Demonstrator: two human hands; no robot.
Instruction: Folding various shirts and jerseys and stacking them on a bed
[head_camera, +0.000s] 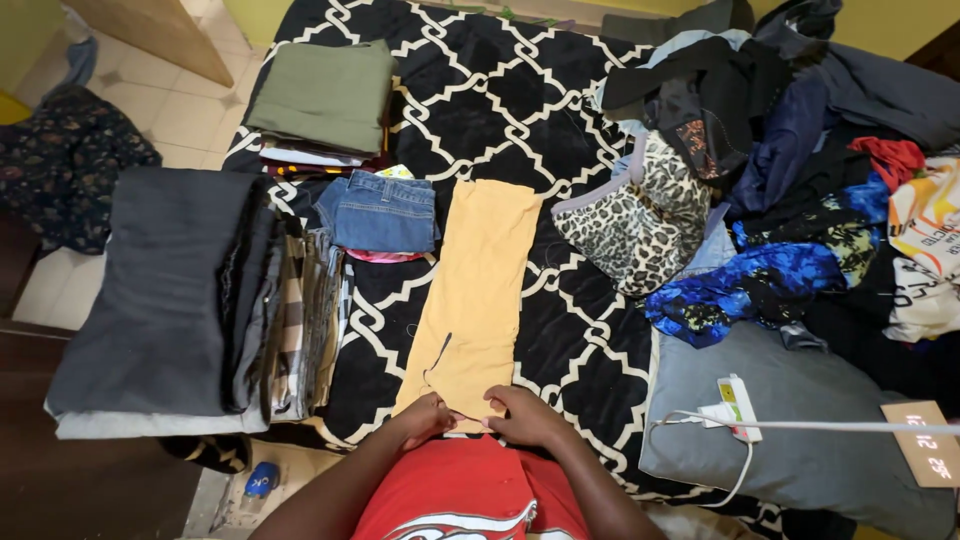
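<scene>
Head view: a bed (500, 90) covered in a black blanket with a white lattice pattern fills most of the frame. Pale floor tiles (180, 110) show at the far left, and a dark wooden edge runs along the near left.

One long yellow cloth (478, 290), folded into a narrow strip, lies flat on the blanket, stretching straight away from both hands. The left hand (425, 418) and the right hand (525, 413) sit side by side on its near end, each grip closed down with fingers curled, pinching the cloth's near edge.

Left of the left hand stands one large stack of folded dark grey clothes (165, 300). Beyond and left of the hands lies one folded pair of jeans (378, 212), and further off one folded green cloth (325, 95) tops a smaller stack.

To the right and beyond the right hand is one loose heap of unfolded clothes (780, 200), with a leopard-print piece (640, 220) at its near edge. Just right of the right hand is one grey pillow (800, 440) carrying a white charger with its cable (735, 405).
</scene>
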